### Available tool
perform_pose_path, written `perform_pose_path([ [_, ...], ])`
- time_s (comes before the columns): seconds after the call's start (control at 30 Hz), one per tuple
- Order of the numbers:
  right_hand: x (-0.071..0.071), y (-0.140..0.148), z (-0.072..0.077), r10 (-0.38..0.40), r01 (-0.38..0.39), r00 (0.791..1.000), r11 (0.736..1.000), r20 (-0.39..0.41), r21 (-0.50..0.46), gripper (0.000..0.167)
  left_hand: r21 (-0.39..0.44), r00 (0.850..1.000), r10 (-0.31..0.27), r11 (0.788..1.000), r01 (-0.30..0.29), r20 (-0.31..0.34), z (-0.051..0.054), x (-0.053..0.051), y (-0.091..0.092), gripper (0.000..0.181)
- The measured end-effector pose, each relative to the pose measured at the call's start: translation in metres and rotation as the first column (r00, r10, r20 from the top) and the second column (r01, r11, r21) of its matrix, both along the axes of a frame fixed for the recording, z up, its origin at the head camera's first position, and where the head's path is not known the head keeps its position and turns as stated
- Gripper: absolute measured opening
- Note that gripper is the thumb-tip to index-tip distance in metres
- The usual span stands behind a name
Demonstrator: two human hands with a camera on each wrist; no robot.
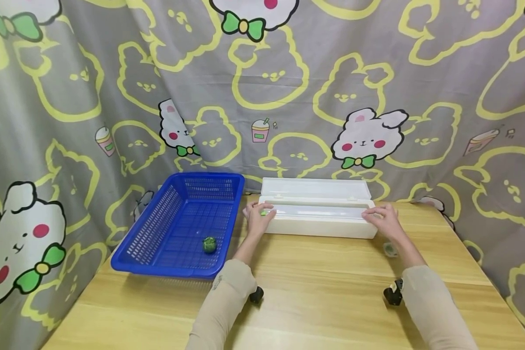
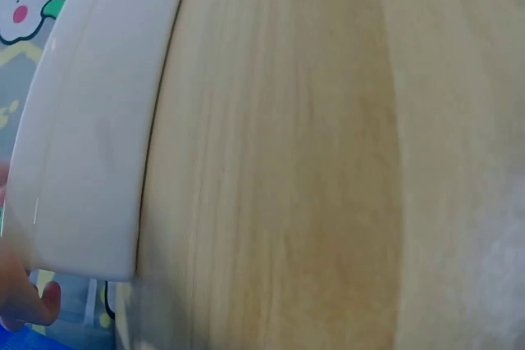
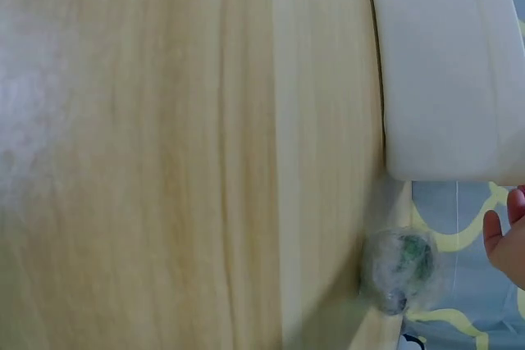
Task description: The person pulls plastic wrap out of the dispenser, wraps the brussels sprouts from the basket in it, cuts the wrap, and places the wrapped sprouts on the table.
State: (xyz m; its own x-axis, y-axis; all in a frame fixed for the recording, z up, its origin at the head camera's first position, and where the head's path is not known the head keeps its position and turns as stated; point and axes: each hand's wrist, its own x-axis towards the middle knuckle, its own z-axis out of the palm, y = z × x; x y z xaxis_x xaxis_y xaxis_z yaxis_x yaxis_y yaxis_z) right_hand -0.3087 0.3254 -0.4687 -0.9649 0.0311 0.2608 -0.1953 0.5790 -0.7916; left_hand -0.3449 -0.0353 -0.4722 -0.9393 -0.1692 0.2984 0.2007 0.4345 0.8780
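A long white cling film dispenser box (image 1: 319,228) stands on the table with its lid (image 1: 315,188) tipped back. Clear cling film (image 1: 319,212) shows along its top front. At the left end, my left hand (image 1: 258,219) pinches the film's edge between thumb and fingers; a bit of green shows beside the fingertips. My right hand (image 1: 384,218) does the same at the right end. In the wrist views only part of each hand shows past the box ends. A small film-wrapped green bundle (image 3: 399,270) lies on the table by the box's right end.
Left of the box stands a blue plastic basket (image 1: 179,272) with a small round green vegetable (image 1: 209,245) inside. A patterned curtain (image 1: 280,87) hangs behind the wooden table (image 1: 323,291). Dark wrist camera mounts (image 1: 393,294) show below the forearms.
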Motion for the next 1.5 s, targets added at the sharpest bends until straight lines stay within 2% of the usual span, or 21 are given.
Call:
perform_pose_path([
  [0.17, -0.003, -0.002, 0.000, 0.005, -0.001, 0.997, 0.999, -0.075, 0.051, 0.029, -0.081, 1.000, 0.028, 0.996, -0.027, 0.011, 0.002, 0.000, 0.001, 0.015],
  [0.4, -0.011, -0.006, 0.005, -0.039, 0.040, 0.981, 0.999, -0.189, 0.003, 0.023, -0.179, 0.997, 0.078, 0.981, -0.074, 0.015, 0.006, -0.002, 0.003, 0.017],
  [0.6, -0.017, -0.012, 0.009, -0.089, 0.083, 0.980, 0.996, -0.178, -0.040, 0.023, -0.215, 0.994, 0.105, 0.970, -0.111, -0.040, 0.011, -0.007, 0.005, 0.017],
  [0.77, -0.019, -0.014, 0.011, -0.104, 0.093, 0.980, 0.993, -0.169, -0.076, 0.025, -0.271, 0.995, 0.077, 0.958, -0.092, -0.067, 0.018, -0.014, 0.006, 0.017],
  [1.0, -0.021, -0.010, 0.010, -0.039, 0.028, 0.988, 0.997, -0.148, -0.072, 0.029, -0.277, 0.995, 0.041, 0.959, -0.064, -0.085, 0.020, -0.018, 0.008, 0.016],
  [1.13, -0.022, -0.012, 0.009, -0.029, 0.024, 0.984, 0.999, -0.173, -0.028, 0.024, -0.263, 0.999, 0.005, 0.965, -0.019, -0.053, 0.019, -0.019, 0.006, 0.018],
  [1.3, -0.025, -0.013, 0.010, -0.091, 0.095, 0.980, 0.995, -0.178, 0.016, 0.018, -0.267, 0.998, -0.054, 0.962, 0.058, 0.026, 0.019, -0.018, 0.004, 0.028],
  [1.37, -0.026, -0.014, 0.010, -0.110, 0.116, 0.978, 0.993, -0.175, 0.024, 0.020, -0.269, 0.998, -0.050, 0.962, 0.056, 0.028, 0.019, -0.017, 0.003, 0.027],
  [1.5, -0.027, -0.015, 0.010, -0.125, 0.133, 0.975, 0.991, -0.185, 0.032, 0.021, -0.270, 1.000, -0.011, 0.963, 0.011, 0.001, 0.021, -0.016, 0.000, 0.021],
])
